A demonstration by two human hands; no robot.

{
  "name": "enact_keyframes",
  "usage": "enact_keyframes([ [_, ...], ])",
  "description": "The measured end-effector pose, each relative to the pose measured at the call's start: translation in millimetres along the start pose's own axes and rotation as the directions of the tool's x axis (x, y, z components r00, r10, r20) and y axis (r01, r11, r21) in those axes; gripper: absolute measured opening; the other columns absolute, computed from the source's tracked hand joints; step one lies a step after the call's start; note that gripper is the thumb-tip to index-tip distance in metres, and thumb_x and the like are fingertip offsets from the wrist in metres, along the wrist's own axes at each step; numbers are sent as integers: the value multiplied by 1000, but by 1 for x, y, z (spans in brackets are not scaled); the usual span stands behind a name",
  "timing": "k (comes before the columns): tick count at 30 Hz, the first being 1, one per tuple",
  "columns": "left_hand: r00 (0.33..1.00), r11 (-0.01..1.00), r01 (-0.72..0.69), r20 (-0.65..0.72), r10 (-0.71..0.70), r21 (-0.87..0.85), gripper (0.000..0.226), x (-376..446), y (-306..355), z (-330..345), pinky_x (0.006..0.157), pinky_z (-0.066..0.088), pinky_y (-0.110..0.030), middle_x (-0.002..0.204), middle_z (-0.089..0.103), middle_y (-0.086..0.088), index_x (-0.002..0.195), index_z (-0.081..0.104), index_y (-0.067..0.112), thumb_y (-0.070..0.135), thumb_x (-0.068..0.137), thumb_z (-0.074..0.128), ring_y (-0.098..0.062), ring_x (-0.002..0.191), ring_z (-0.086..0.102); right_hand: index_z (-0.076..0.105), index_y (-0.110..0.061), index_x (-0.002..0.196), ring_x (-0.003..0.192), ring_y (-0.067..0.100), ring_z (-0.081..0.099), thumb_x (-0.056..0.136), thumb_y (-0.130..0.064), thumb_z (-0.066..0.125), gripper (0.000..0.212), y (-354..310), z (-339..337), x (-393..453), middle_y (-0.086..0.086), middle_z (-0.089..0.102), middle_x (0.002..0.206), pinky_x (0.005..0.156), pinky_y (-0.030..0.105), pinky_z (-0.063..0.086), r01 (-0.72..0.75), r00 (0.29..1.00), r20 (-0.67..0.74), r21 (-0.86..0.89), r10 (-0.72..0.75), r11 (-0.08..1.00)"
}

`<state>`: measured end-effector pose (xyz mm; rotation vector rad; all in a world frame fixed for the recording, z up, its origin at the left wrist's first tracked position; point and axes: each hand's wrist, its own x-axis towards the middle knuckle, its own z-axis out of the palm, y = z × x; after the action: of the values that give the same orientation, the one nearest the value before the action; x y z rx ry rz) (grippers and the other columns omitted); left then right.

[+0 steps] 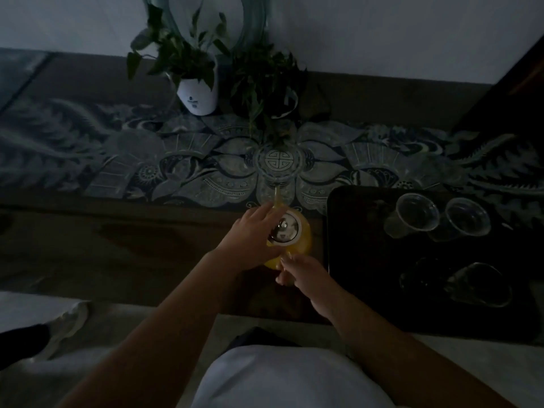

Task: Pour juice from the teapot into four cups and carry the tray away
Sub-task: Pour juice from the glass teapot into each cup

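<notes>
Bare forearms, white top (282, 378), pale sneaker (66, 325)

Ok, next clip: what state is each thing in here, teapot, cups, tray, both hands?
Glass teapot of yellow juice: upright on the table, lid on, well filled.
Four clear plastic cups: on the tray, looking empty; the near pair is hard to make out.
Black rectangular tray: resting on the table, right of the teapot.
Left hand: fingers spread over the lid.
Right hand: closed on the teapot's handle.
</notes>
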<state>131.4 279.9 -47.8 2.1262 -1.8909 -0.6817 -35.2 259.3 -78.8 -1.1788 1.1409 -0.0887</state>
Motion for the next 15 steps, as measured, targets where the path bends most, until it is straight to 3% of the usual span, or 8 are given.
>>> enact_keyframes([
  [2, 999, 999, -29, 22, 28, 29, 89, 5, 0, 2, 111, 30, -51, 159, 18, 2, 150, 18, 36, 47, 79, 70, -30, 141, 22, 59, -16, 74, 71, 17, 58, 98, -36, 44, 35, -1, -1, -1, -3, 57, 55, 74, 30, 42, 1, 1000, -3, 6, -1, 1000],
  [5, 998, 996, -64, 0, 64, 54, 84, 9, -1, 4, 106, 35, -49, 155, 22, 4, 150, 22, 37, 45, 81, 69, -31, 133, 28, 52, -11, 77, 55, 14, 45, 100, -37, 40, 37, -5, -1, 0, -2, 44, 52, 55, 23, 39, 9, 999, -40, 68, -6, 998],
  [11, 995, 993, -92, -34, 94, 73, 81, 13, -9, 7, 100, 42, -50, 147, 33, 5, 146, 29, 35, 51, 78, 69, -30, 126, 36, 54, -16, 70, 48, 9, 44, 98, -34, 43, 35, -2, -13, 7, -3, 44, 54, 55, 28, 45, 71, 989, -129, -48, -76, 996],
  [15, 996, 996, -38, -74, 44, 80, 78, 12, -6, 14, 98, 44, -48, 142, 37, -1, 142, 35, 33, 53, 76, 69, -30, 124, 38, 52, -18, 60, 42, 7, 42, 94, -28, 49, 35, 2, -21, 15, -7, 43, 47, 51, 29, 38, 126, 974, -174, -113, -144, 986],
])
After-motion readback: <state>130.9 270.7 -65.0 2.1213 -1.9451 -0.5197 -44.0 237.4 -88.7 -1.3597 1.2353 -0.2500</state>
